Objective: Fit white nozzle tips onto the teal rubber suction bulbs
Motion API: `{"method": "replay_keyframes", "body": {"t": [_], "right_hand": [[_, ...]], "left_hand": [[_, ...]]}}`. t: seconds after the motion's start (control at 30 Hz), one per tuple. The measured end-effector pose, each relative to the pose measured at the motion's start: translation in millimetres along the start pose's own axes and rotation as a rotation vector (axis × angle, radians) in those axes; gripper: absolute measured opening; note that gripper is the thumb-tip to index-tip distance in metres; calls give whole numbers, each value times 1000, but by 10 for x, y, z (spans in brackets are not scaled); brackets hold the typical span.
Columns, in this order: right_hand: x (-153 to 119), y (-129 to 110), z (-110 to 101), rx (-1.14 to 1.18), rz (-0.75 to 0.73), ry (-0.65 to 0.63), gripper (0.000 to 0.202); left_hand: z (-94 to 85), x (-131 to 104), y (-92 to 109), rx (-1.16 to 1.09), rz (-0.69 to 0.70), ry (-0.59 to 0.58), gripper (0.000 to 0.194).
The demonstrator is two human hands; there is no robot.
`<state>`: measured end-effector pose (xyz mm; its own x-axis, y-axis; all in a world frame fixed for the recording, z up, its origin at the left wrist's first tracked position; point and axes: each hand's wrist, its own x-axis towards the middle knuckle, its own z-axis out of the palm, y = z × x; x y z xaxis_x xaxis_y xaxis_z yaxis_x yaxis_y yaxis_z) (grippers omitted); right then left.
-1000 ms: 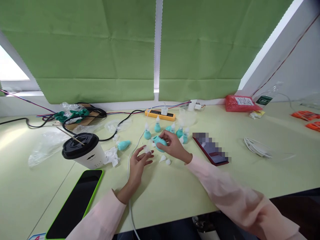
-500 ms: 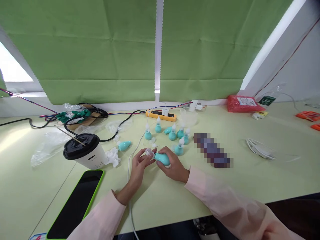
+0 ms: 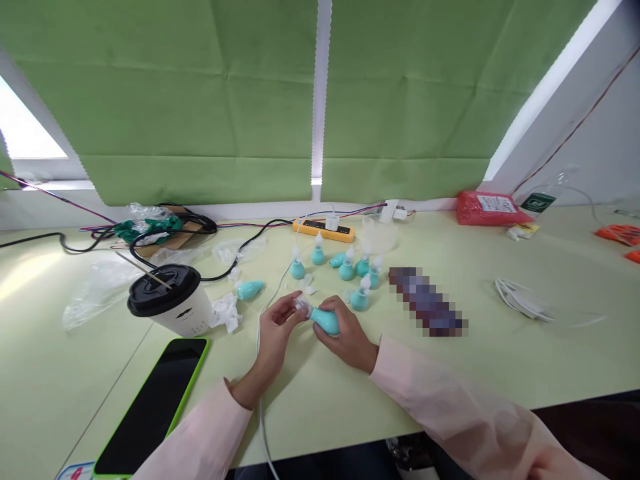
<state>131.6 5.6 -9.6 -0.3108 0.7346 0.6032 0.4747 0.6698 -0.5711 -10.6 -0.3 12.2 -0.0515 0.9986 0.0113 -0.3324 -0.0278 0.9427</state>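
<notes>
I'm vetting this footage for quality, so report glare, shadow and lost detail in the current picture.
Head view: the window is blown out white, with glare on the table at far left; head view: soft shadow beside the left hand, whose translucent piece lacks clear detail; head view: a mosaic patch obscures a dark item.

An office or a small workroom, though too little of the room shows to tell which; a long pale desk (image 3: 325, 407) with a seam in its top runs along a white wall, below green blinds (image 3: 175, 100) and a bright window (image 3: 30, 127); an orange power strip (image 3: 309, 230) and black cable (image 3: 226, 276) lie at the back; a lidded takeaway cup (image 3: 185, 315), a green-edged phone (image 3: 155, 400), a coiled white cord (image 3: 520, 301) and a labelled red parcel (image 3: 470, 210) give it a workday look.
</notes>
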Motion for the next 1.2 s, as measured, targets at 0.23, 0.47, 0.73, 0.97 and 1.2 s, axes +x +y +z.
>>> {"method": "replay_keyframes", "body": {"t": [0.23,0.47,0.73,0.97,1.2], "right_hand": [[6,56,-30,-23,-52,4,24],[26,175,-66,-93,-148,-70,22],[72,70,-152,83,109,-150,20],[117,-48,-180,439,247,-111,22],[149,-105,-218,841,540,-261,27]], "left_hand": [[-26,36,2,-19,-74,18,37],[-59,71,1,42,-171,-73,37],[-47,73,38,130,-154,-116,36],[-31,45,-1,91,-79,-157,28],[-25,25,44,96,-38,-258,33]]}}
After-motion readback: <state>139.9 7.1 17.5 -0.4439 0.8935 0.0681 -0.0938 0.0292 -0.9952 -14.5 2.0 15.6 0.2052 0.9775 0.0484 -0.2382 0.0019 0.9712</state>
